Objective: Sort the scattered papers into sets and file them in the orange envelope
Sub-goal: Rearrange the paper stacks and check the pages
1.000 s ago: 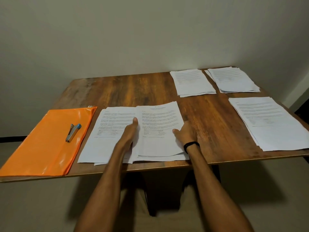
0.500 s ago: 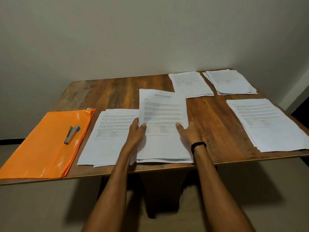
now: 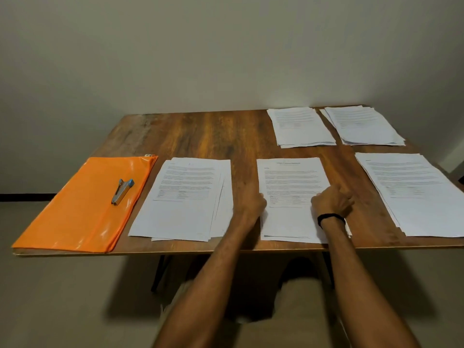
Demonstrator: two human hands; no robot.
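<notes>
The left hand (image 3: 251,204) touches the left edge of a stack of papers (image 3: 291,180) and the bent fingers of the right hand (image 3: 331,202) rest on its right edge, though whether either pinches it I cannot tell; the orange envelope (image 3: 82,209) lies well left of both.

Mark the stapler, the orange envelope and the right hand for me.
stapler (image 3: 122,192): head view, middle of its body.
orange envelope (image 3: 82,212): head view, bare surface left of the stapler.
right hand (image 3: 332,202): head view, back of the hand.
</notes>
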